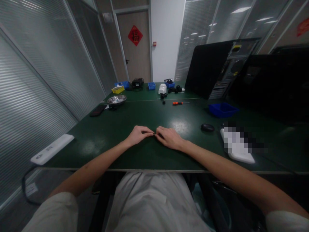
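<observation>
Work looks unfinished to me: left hand (138, 135) and right hand (171, 138) pinch a tiny dark piece (154, 134) between their fingers, toward the desk's (135, 114) six o'clock; screwdriver (178, 103) lies unheld at one o'clock.

11 o'clock: red diamond sign (135, 35) is showing "福" on door (140, 61) | 2 o'clock: cut-off red sign (303, 27) is appearing unreadable | 8 o'clock: markings (49, 149) on white oblong device (60, 142) are appearing too small to read
</observation>
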`<state>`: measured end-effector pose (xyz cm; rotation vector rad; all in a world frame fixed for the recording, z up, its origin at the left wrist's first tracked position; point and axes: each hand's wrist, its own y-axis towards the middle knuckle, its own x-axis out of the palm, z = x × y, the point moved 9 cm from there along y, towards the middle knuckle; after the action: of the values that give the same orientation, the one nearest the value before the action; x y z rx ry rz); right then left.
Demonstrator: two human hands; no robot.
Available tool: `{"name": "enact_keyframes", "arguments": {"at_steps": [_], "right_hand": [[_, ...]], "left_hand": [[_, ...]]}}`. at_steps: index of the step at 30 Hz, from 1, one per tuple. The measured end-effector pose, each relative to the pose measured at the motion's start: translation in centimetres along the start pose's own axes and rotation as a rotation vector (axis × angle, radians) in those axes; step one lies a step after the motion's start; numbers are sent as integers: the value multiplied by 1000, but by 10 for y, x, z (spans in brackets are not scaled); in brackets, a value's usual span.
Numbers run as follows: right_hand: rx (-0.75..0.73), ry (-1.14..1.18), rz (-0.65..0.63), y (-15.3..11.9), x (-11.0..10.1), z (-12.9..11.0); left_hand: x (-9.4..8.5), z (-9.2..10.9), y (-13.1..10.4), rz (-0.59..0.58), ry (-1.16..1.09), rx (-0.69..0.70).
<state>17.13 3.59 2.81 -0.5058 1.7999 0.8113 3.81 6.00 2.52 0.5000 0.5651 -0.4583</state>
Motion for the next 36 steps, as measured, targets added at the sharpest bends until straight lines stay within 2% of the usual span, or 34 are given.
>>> {"name": "enact_keyframes", "arguments": {"at_steps": [3,7,15,21,25,28,33,36], "right_hand": [[8,1,7,-1,-1,1],[12,4,22,-1,-1,2],[12,38,30,0,-1,4],[15,75,61,0,-4,6],[32,90,62,0,-5,7],[51,94,50,0,-7,7],[105,88,52,0,-9,13],[113,90,67,0,-9,16]], "left_hand": [[-4,0,1,22,27,26],[-9,-3,7,68,180,87],[1,-5,10,-29,400,197],[-1,18,-2,-11,362,202],[4,30,-4,-51,318,202],[7,27,-3,-94,334,187],[-2,16,-2,-72,317,162],[0,11,-2,-92,309,129]]}}
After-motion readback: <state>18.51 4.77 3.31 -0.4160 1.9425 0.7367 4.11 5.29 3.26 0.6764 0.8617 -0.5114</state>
